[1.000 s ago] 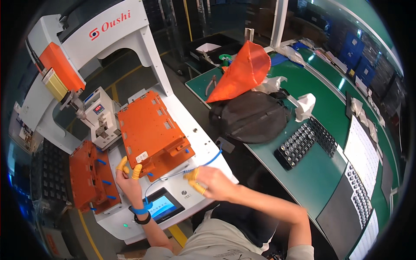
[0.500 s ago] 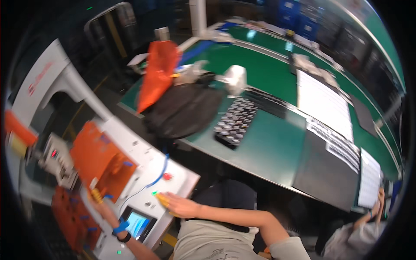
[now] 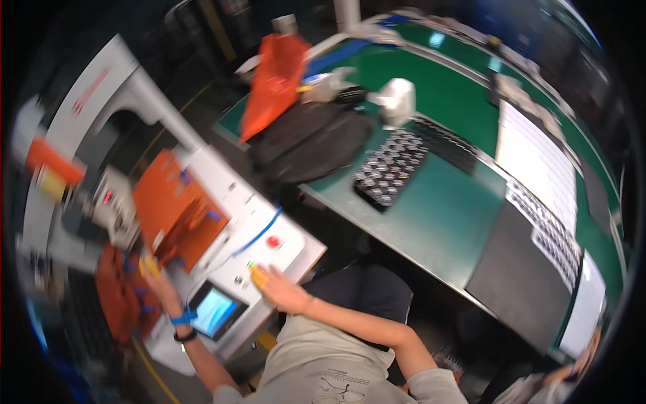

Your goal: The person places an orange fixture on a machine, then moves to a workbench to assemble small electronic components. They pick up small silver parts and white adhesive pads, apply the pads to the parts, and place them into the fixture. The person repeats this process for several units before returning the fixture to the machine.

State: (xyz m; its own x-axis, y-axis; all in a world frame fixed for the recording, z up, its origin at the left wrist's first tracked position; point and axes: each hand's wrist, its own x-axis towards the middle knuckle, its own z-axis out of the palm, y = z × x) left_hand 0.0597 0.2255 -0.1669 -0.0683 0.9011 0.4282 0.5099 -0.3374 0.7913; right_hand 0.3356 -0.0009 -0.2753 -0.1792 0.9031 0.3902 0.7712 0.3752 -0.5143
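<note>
My left hand [image 3: 160, 286], with yellow finger covers and a blue wristband [image 3: 183, 316], reaches to the near edge of an orange fixture plate [image 3: 178, 209] on a white bench machine [image 3: 165, 124]. Its fingers look stretched out and hold nothing that I can see; blur hides whether they touch the plate. My right hand [image 3: 282, 291], also with yellow-covered fingertips, is at the machine's front panel, its fingers extended at a green-lit button [image 3: 252, 265]. Close by are a red button [image 3: 272, 241] and a lit screen [image 3: 217, 311]. A second orange plate [image 3: 118, 289] lies left of my left hand.
A green workbench [image 3: 431, 202] to the right carries a black tray of small parts [image 3: 390, 168], a dark bag [image 3: 313, 138], an orange bag [image 3: 274, 84], a black mat [image 3: 521, 269] and white sheets [image 3: 538, 161]. Another person's hand [image 3: 589, 353] shows at the lower right.
The view has shifted, so the machine and bench sit farther right and mostly higher. My right hand stays by the green-lit button; my left stays beside the orange fixture plate.
</note>
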